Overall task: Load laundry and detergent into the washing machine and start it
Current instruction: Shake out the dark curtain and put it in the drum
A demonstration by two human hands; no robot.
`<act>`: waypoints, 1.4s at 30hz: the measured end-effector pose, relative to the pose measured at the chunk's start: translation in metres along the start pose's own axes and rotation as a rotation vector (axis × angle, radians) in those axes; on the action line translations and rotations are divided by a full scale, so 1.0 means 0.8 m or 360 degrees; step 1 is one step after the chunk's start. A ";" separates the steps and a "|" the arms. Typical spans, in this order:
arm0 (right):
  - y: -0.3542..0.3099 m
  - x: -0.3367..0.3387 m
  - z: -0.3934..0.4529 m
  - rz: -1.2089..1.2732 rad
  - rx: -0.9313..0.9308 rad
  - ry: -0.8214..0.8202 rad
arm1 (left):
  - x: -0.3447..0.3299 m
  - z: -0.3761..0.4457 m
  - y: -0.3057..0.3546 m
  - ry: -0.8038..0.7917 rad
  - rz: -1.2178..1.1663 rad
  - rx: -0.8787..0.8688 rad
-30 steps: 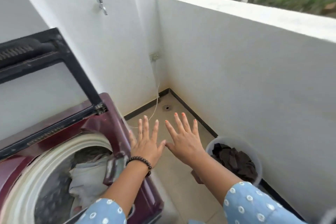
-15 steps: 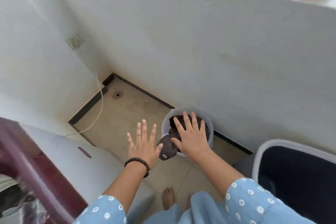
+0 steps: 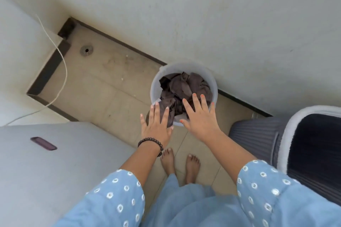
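since more dark clothes (image 3: 181, 88) sit in the bucket (image 3: 214, 86) below, both the left hand (image 3: 156, 125) and right hand (image 3: 200, 116) reach down, fingers spread (holding nothing).

place: home balcony / wash corner, looks like
walls: plain white parapet (image 3: 239, 14)
floor: beige tiles (image 3: 103, 86), little drain (image 3: 86, 50)
laundry stuff: bucket (image 3: 184, 69) of dark clothes (image 3: 182, 86), grey washer (image 3: 60, 162) side, basket (image 3: 287, 142)

The single head camera is looking steeply down from above, facing the floor (image 3: 103, 86) and wall corner. It is sitting close over the left hand (image 3: 156, 127) and right hand (image 3: 200, 118), with the bucket (image 3: 184, 68) just beyond them.
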State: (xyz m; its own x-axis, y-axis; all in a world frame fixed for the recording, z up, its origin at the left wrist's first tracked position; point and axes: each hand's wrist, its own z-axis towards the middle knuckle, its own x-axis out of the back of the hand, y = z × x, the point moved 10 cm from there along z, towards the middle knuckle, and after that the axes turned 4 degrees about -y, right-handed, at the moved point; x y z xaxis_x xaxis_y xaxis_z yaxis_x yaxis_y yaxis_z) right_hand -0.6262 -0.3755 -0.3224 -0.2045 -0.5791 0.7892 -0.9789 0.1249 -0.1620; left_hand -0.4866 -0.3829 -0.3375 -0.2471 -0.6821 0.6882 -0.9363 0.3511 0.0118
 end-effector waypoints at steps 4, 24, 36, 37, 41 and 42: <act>-0.012 -0.053 0.053 -0.0026 0.0051 -0.0087 | -0.043 0.057 -0.015 -0.0064 0.0041 0.0003; -0.064 -0.178 0.175 0.0004 0.0253 -0.0359 | -0.145 0.195 -0.078 -0.0323 -0.0259 0.0167; -0.072 -0.164 0.159 0.0004 0.0288 -0.0300 | -0.089 0.174 -0.056 0.0045 -0.0334 0.0055; -0.071 -0.160 0.156 0.0009 0.0284 -0.0296 | -0.083 0.169 -0.051 0.0088 -0.0350 0.0026; -0.063 -0.144 0.146 0.0164 0.0229 -0.0272 | -0.055 0.146 -0.032 0.0266 -0.0461 -0.0140; -0.060 -0.138 0.143 0.0207 0.0229 -0.0252 | -0.048 0.138 -0.029 0.0315 -0.0485 -0.0178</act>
State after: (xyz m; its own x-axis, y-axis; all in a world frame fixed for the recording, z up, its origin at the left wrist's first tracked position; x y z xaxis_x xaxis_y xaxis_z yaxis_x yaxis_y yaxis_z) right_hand -0.5570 -0.4093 -0.4696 -0.3160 -0.6862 0.6552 -0.9325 0.0975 -0.3477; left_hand -0.4830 -0.4358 -0.4439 0.1019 -0.6328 0.7676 -0.9237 0.2264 0.3092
